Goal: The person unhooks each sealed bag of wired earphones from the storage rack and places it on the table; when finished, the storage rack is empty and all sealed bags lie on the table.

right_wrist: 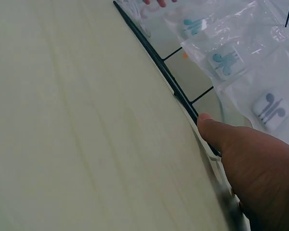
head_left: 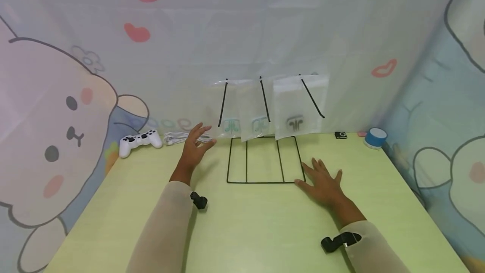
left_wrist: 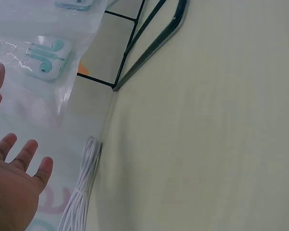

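Note:
A black wire rack rests on the table with three hooks rising at its back. Clear bags hang from the hooks: a left bag, a middle bag and a right bag. Teal-looking earphones show in the left bag, similar ones in the middle, dark-looking ones in the right. Close to the left bag, my left hand is raised with fingers spread, holding nothing. My right hand touches the rack's front right corner, thumb on the wire, fingers spread.
Along the back edge lie a white game controller and a bundled white cable, partly behind my left hand. Back right hold a small black player, a pink item and a blue-and-white round tub. Printed curtains enclose the table.

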A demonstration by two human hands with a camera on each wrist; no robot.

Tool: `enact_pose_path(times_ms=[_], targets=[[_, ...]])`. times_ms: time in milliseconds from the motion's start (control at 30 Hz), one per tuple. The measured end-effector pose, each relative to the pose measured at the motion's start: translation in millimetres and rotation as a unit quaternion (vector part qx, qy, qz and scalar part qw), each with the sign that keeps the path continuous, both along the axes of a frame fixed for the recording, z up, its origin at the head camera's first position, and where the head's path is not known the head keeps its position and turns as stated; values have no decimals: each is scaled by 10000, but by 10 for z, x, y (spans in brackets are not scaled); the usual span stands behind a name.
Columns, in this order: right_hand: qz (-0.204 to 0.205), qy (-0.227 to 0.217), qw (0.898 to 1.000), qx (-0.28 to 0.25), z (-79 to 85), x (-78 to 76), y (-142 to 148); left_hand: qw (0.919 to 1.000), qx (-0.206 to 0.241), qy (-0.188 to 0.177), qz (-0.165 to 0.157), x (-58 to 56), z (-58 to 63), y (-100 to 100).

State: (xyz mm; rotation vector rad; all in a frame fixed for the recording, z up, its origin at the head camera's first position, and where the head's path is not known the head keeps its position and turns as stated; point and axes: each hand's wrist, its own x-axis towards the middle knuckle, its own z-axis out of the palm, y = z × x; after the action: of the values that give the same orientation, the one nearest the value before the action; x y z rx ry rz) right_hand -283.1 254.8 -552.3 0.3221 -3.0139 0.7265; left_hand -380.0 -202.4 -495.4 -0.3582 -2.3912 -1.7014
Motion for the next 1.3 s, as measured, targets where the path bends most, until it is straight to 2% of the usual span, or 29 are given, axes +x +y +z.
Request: enact_pose_path(times_ms=[467, 700, 967, 1100, 1300], targets=[[-39, -26, 10000, 3, -1, 25, -28, 9996, -50, -171, -214, -210, 333, 119], [-40, 25, 10000, 3, -1, 32, -38, 9984, -111, -292, -481, -285, 462, 171], [-50, 21, 10000, 55, 21, 28, -35, 9941, -646, -625, -613, -244, 577, 188], [-52, 22, 10000, 38, 49, 36, -37, 9921, -983, -492, -604, -225, 608, 173], [-42, 37, 10000, 59, 62, 45, -32, 9920, -1140, -305, -442, -131, 632, 130]])
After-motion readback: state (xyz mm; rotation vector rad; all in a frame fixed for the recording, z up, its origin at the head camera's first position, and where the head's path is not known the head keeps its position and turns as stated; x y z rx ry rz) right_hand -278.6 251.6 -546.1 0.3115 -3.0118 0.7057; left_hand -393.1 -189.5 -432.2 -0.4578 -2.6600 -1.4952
